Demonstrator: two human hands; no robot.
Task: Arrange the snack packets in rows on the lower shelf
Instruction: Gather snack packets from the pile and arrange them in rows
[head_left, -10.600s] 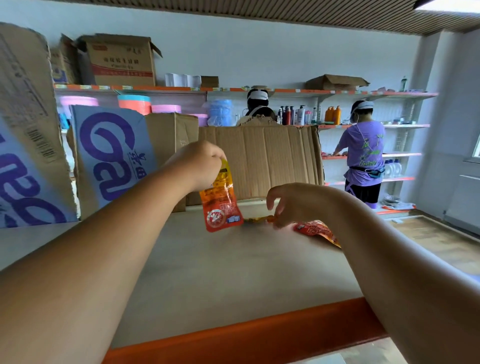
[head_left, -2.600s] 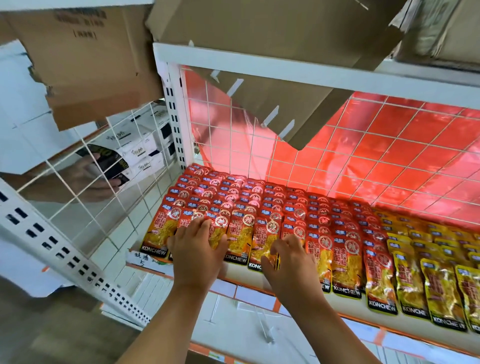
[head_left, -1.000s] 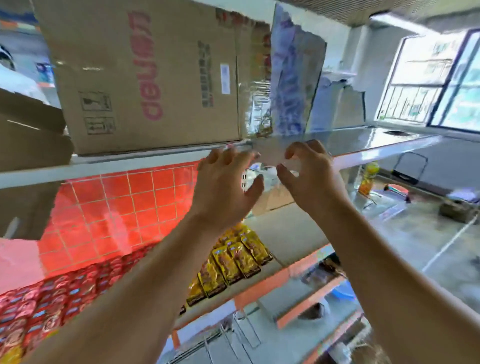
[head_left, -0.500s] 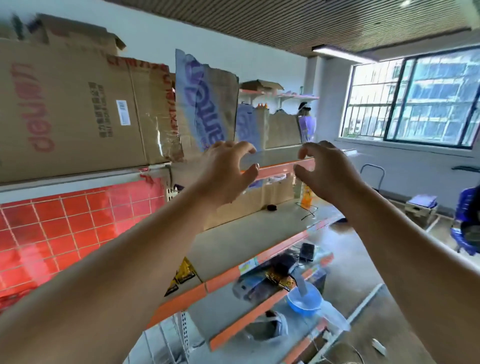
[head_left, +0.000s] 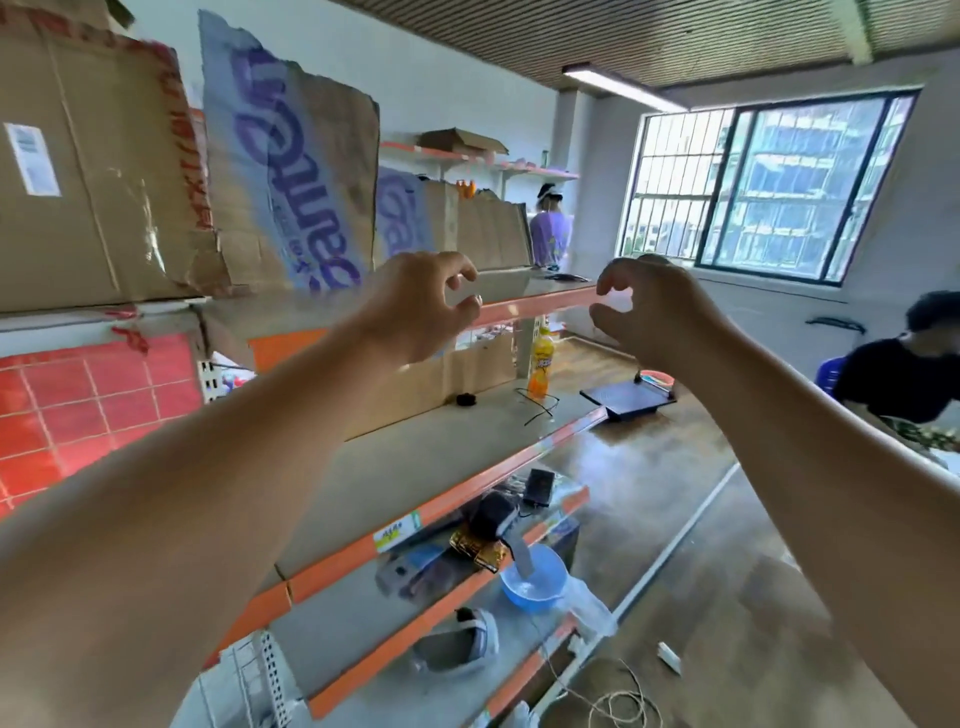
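Observation:
My left hand (head_left: 421, 306) and my right hand (head_left: 649, 312) are raised side by side at the level of the orange front edge of the top shelf (head_left: 535, 306). On both, the fingers are loosely bent towards the thumb with a gap between, and they hold nothing. The rows of snack packets are out of view; only the red grid back panel (head_left: 93, 405) of their shelf shows at the left. A few gold packets (head_left: 475, 545) lie on a lower shelf further along.
Torn cardboard sheets (head_left: 291, 192) stand along the top shelf. An orange drink bottle (head_left: 540, 361) and a black cable lie on the middle shelf. A blue bowl (head_left: 535, 577) sits lower down. One person in purple (head_left: 550, 234) stands far off; another in black (head_left: 904, 374) is at the right.
The view has swung up and to the right, away from the packet rows. Both hands have left the packets and risen empty to the top shelf's edge.

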